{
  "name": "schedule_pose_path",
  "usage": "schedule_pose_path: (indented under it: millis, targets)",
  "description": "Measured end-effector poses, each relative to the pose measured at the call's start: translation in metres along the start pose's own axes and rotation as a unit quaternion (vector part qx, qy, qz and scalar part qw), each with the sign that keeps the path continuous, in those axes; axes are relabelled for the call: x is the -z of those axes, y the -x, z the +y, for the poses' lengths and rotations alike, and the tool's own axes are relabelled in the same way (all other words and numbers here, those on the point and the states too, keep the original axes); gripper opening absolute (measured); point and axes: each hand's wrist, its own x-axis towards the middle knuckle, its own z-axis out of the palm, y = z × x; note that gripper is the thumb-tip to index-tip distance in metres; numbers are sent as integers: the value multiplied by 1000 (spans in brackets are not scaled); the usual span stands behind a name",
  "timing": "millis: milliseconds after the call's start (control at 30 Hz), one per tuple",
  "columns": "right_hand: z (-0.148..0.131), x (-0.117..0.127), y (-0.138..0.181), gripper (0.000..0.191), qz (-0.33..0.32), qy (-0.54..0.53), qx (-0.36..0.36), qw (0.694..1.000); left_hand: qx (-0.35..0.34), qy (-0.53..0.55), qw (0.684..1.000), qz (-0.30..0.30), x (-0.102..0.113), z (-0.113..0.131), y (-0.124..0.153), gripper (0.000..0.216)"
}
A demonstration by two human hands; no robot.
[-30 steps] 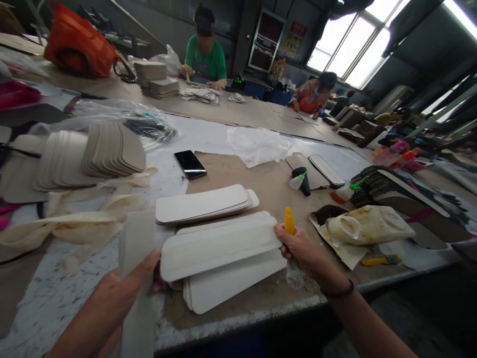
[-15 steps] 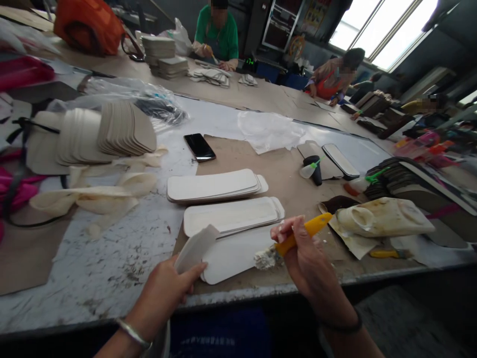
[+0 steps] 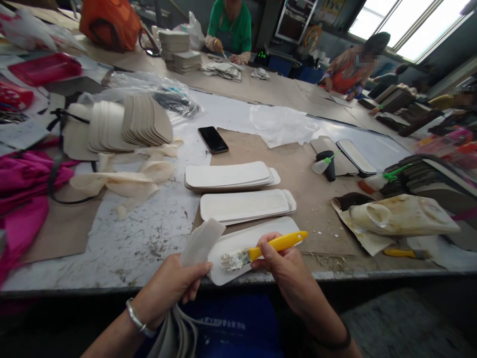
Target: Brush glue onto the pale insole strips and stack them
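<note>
My right hand is closed around the yellow handle of a brush. White paste clogs the bristles, which lie over the nearest white rounded panel. My left hand pinches a pale, bendy strip that sticks up in front of it, and the thumb tip is at the panel's left end. Beyond that panel lie a middle stack of long white panels and a farther stack. Pale strips hang below the table edge, under my left hand.
A black phone lies past the stacks. Cream fabric scraps and fanned pale pieces are on the left. To the right are a stained plastic container and another yellow-handled brush. A person in green works across the table.
My right hand has brought the brush left and down, from the panel's right side to over its left part. The view has shifted, so the table's things appear farther right.
</note>
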Motion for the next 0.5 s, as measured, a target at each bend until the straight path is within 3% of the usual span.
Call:
schedule_pose_path:
  millis: [133,267,500]
  targets:
    - [8,-6,-4,35,-2,53,11,999,4,19,1000,8,0,-4,-4,36]
    - [8,1,-6,31,49,147,88,984,5,30,999,11,-1,1,-1,36]
    - [-1,44,-7,25,172,339,191,905,1,28,999,33,-2,2,4,40]
